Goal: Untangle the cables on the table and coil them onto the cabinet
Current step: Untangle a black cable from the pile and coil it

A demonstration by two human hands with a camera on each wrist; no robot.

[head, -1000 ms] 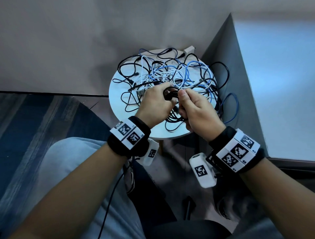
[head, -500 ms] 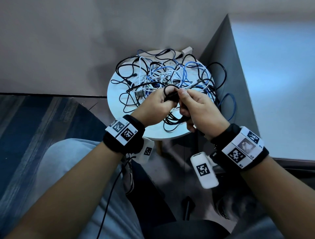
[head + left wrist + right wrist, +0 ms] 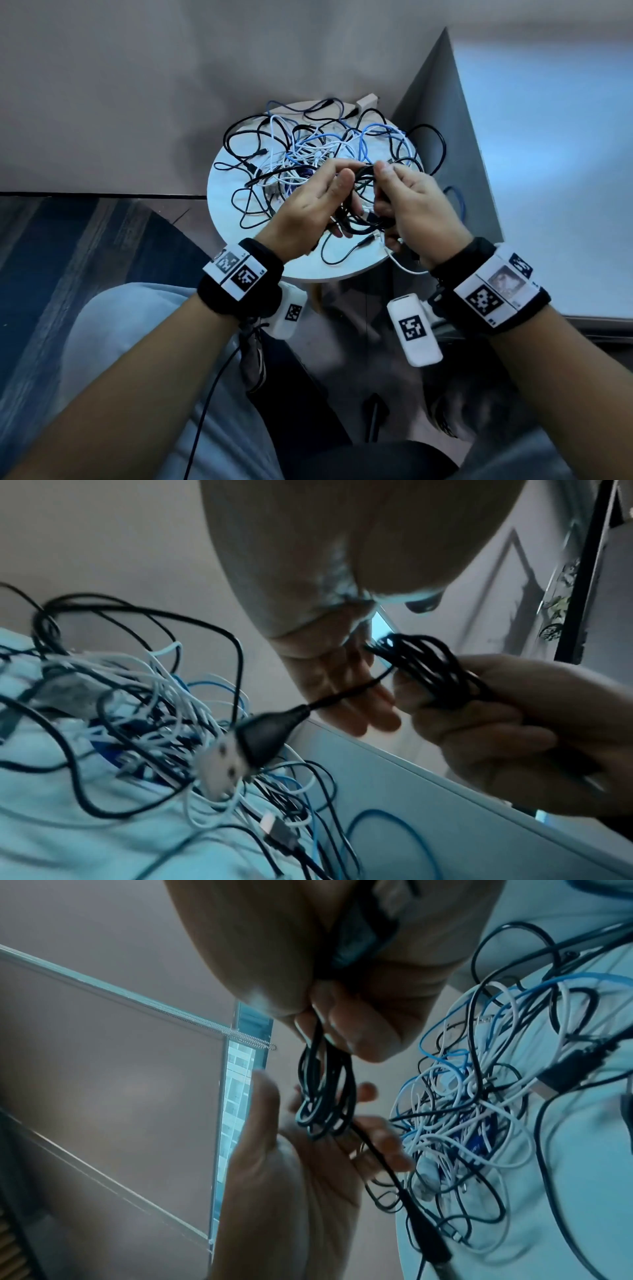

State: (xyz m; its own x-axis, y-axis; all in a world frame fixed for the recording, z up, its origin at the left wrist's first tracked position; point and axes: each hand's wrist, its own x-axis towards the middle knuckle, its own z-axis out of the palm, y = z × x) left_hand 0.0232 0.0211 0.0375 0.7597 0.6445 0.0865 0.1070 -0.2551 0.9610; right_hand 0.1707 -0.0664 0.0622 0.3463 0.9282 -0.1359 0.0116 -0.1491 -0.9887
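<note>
Above round white table [image 3: 239, 240]: right hand [image 3: 421, 212] grips looped black cable [image 3: 363, 192]; left hand [image 3: 308, 209] open, fingers straight beside loops.

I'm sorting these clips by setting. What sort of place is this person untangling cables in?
Probably a home or small office corner, indoors. A small round side table piled with tangled cables stands against a plain wall, beside a white cabinet, with a blue striped rug on the floor.
</note>
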